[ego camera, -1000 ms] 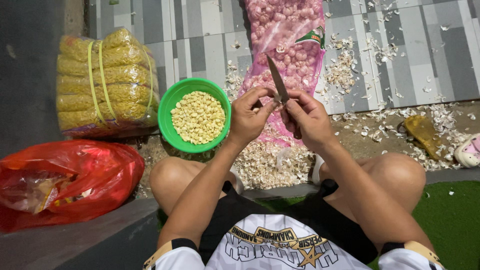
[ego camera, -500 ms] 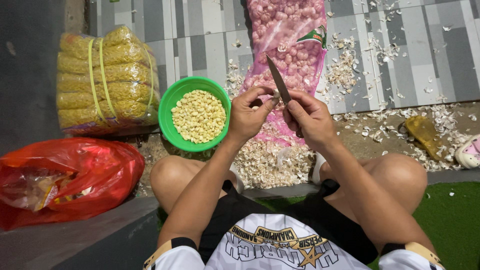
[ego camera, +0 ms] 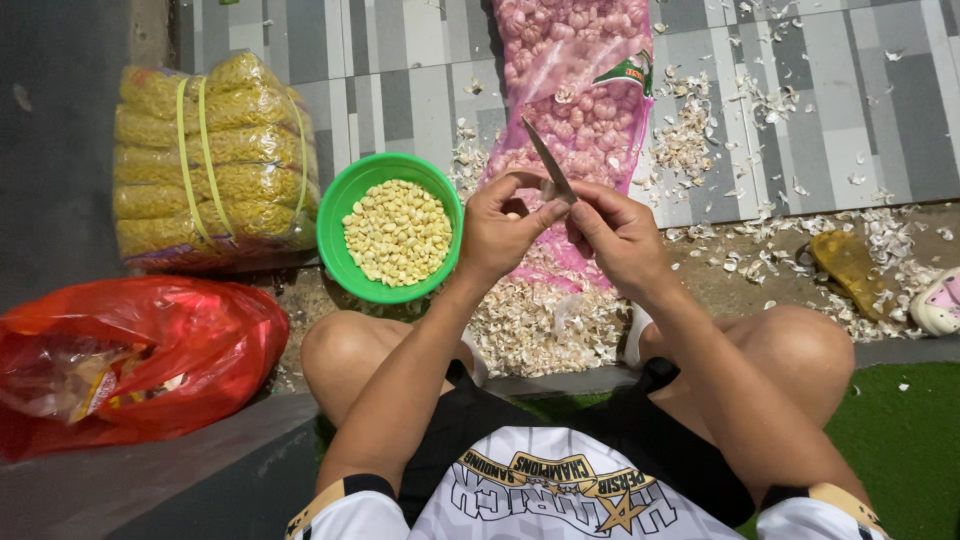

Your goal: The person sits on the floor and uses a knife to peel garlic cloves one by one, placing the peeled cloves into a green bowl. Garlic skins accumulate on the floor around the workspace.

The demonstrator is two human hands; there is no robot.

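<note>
A green bowl point(ego camera: 338, 215) is set on the floor point(ego camera: 400, 50), just beside the left knee, and is filled to a shallow depth with peeled, pale yellow garlic cloves point(ego camera: 398, 232). A long pink mesh sack point(ego camera: 580, 110) is laid on the floor ahead of the hands, running toward the far edge of the tiled area; it is packed with unpeeled garlic point(ego camera: 560, 40). A clear bag of yellow dried noodles point(ego camera: 215, 160), bound with yellow straps, is placed to the left of the bowl and touches or nearly touches it. A red plastic bag point(ego camera: 130, 350) is laid at the near left, on a grey ledge point(ego camera: 150, 470); its contents are only partly visible and cannot be identified. Garlic skins point(ego camera: 545, 325) are heaped on the floor between the knees and scattered to the right of the sack.

Both hands are raised above the near end of the sack, with forearms converging from the knees. The left hand point(ego camera: 500, 230) is curled, with thumb and forefinger pinched on a small garlic clove point(ego camera: 546, 190), which is held just above the sack and right of the bowl. The right hand point(ego camera: 620, 235) is closed around the handle of a knife point(ego camera: 548, 160); the blade is pointed up and away, with its base set against the clove.
</note>
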